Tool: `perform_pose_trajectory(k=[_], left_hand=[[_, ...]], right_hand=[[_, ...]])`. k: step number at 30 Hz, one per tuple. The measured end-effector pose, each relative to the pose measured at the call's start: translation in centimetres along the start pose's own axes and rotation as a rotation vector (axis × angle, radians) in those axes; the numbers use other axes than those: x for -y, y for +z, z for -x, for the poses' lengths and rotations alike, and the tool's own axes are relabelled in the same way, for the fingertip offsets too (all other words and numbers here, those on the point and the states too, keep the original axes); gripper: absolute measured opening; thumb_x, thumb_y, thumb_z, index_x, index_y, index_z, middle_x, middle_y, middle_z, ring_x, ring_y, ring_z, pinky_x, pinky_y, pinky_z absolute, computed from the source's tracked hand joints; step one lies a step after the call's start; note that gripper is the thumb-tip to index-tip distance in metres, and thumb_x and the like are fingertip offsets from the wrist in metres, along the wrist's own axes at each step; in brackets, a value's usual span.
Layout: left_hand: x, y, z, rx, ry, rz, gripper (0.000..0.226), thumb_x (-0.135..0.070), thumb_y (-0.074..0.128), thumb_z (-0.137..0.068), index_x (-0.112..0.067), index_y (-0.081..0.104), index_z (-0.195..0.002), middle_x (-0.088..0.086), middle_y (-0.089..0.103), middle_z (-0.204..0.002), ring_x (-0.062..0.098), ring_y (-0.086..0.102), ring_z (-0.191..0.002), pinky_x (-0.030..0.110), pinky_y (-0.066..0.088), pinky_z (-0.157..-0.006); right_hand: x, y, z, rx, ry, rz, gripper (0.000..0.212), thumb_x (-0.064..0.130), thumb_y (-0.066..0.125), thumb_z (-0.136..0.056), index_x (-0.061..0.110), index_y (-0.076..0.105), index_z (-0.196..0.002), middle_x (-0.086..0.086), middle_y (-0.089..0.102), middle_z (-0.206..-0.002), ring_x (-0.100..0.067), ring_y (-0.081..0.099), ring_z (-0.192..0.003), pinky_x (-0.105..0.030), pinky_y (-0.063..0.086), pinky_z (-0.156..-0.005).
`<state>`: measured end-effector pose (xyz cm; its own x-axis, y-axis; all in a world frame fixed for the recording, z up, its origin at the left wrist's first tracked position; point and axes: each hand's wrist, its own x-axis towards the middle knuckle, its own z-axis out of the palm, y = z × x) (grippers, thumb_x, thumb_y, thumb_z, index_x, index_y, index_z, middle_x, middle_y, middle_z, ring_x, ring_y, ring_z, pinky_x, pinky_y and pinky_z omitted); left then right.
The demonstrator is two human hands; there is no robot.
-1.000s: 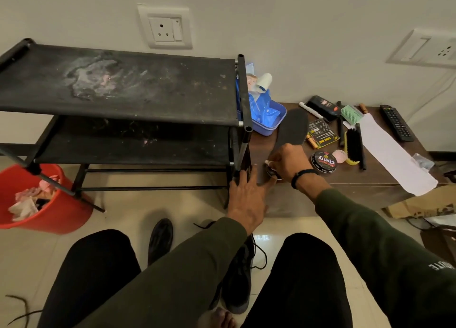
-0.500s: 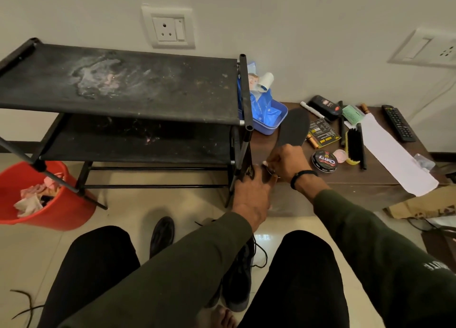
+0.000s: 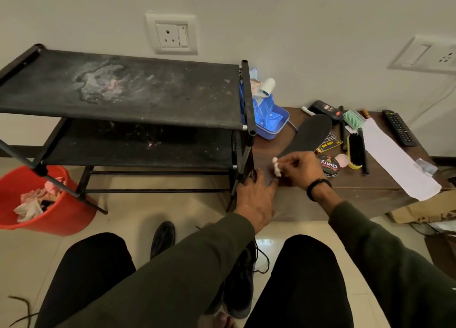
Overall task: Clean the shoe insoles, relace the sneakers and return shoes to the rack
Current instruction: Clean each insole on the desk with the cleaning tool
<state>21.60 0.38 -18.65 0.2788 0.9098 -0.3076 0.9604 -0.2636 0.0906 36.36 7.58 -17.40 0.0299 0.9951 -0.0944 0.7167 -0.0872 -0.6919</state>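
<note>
on the table: black insole (image 3: 308,136) lies flat, heel end toward the hands, beside the polish tin (image 3: 329,166)
right hand (image 3: 299,168): pinches a small white wad (image 3: 276,166) at the insole's near end
left hand (image 3: 256,199): fingers straight, pressing the table (image 3: 370,179) edge by the rack (image 3: 123,98)
floor: black sneaker (image 3: 239,285) between the knees

Light in my head view is soft and even, indoor, moderately dim; the wall (image 3: 296,19) reads flat grey-white with no hard shadow. A small bright glare patch sits on the floor tiles (image 3: 262,241) between my knees. Deep shade under the shoe rack (image 3: 123,93); its lower shelf is nearly black. Strong wide-angle bowing: the rack's left rail and the right-hand switch plate (image 3: 424,54) lean outward at the edges. Centre is acceptably sharp; the polish tin (image 3: 329,166) lettering is readable. My sleeves and trousers lose detail in the dark.
</note>
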Motion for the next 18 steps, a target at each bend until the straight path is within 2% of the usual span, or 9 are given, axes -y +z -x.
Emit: perform_pose_trajectory(k=[3,5,8,13,16,18], left_hand=[[1.0,-0.4,0.7,-0.08,0.031,0.083,0.063,-0.042,0.062,-0.096,-0.023,0.037,-0.15,0.013,0.024,-0.156,0.039,0.045,-0.129,0.051,0.046,-0.1],[1.3,-0.5,0.6,-0.179,0.05,0.17,0.05,-0.037,0.058,-0.1,-0.016,0.046,-0.144,0.01,0.037,-0.148,0.035,0.05,-0.124,0.049,0.05,-0.095],[1.4,-1.0,-0.7,-0.276,0.074,0.29,0.043,-0.029,0.054,-0.103,-0.011,0.049,-0.142,0.009,0.046,-0.143,0.033,0.057,-0.118,0.047,0.054,-0.092],[0.9,-1.9,-3.9,-0.228,0.133,0.359,0.056,-0.011,0.055,-0.097,-0.01,0.042,-0.152,0.008,0.042,-0.156,0.03,0.048,-0.137,0.043,0.043,-0.109],[0.5,-1.6,-4.9,-0.229,0.136,0.322,0.052,-0.008,0.055,-0.095,-0.013,0.05,-0.146,0.006,0.048,-0.152,0.031,0.053,-0.131,0.045,0.049,-0.104],[0.1,-1.7,-5.1,-0.22,0.122,0.243,0.052,-0.008,0.057,-0.093,-0.015,0.051,-0.144,0.003,0.047,-0.151,0.032,0.056,-0.127,0.047,0.052,-0.098]], right_hand=[[-1.1,-1.0,-0.4,-0.169,0.05,-0.008,0.012,0.014,0.075,-0.087,0.026,0.077,-0.085,0.004,0.072,-0.078,-0.012,0.067,-0.072,-0.027,0.054,-0.071],[-1.5,-1.9,-0.7,-0.219,0.072,0.058,0.008,0.014,0.073,-0.088,0.018,0.079,-0.091,-0.001,0.074,-0.084,-0.014,0.066,-0.078,-0.024,0.046,-0.074],[-1.9,-2.0,-1.5,-0.152,0.009,0.235,0.011,0.011,0.068,-0.09,0.011,0.078,-0.095,-0.009,0.075,-0.094,-0.024,0.067,-0.092,-0.026,0.043,-0.08],[-1.8,-1.3,-2.9,-0.036,-0.024,0.427,0.017,0.01,0.063,-0.09,0.004,0.076,-0.1,-0.02,0.07,-0.102,-0.037,0.063,-0.1,-0.029,0.039,-0.075],[-1.8,-1.2,-3.1,0.001,-0.016,0.472,0.024,0.025,0.07,-0.089,0.006,0.075,-0.104,-0.017,0.07,-0.105,-0.035,0.064,-0.1,-0.029,0.043,-0.077],[-1.8,-0.8,-2.7,-0.02,-0.026,0.455,0.022,0.025,0.072,-0.088,0.006,0.076,-0.098,-0.018,0.071,-0.101,-0.035,0.065,-0.096,-0.028,0.042,-0.074]])
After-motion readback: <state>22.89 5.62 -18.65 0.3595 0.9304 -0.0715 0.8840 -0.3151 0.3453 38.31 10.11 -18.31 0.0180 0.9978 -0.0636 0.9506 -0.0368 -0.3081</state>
